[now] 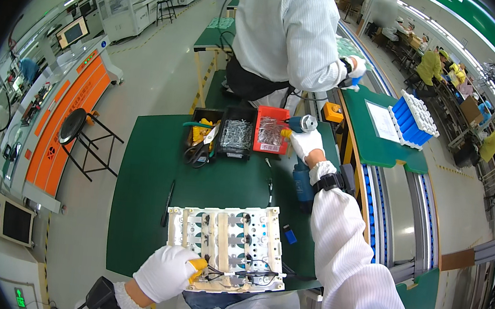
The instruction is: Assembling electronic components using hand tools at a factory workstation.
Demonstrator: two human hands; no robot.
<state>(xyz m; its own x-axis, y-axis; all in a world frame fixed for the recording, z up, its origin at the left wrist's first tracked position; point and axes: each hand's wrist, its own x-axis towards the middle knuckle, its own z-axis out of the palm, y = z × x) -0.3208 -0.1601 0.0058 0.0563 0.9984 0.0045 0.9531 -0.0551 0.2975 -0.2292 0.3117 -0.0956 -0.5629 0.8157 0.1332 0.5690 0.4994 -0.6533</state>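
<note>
My left hand, in a white glove with yellow at the fingertips, closes on the lower left edge of a white plastic frame. The frame lies on the green table, with metal strips, pale bars and black wires across it. My right hand, gloved likewise, is stretched forward, its fingers around a blue power tool with a round silver end. Part of that tool is hidden by the hand. Just left of it stands a red bin of small metal parts. A blue cylindrical body shows beneath my right wrist.
Black bins hold metal pieces and yellow items, with scissors on one. A black pen-like tool and a small blue block flank the frame. A co-worker stands opposite. Rollers run along the right; a stool is left.
</note>
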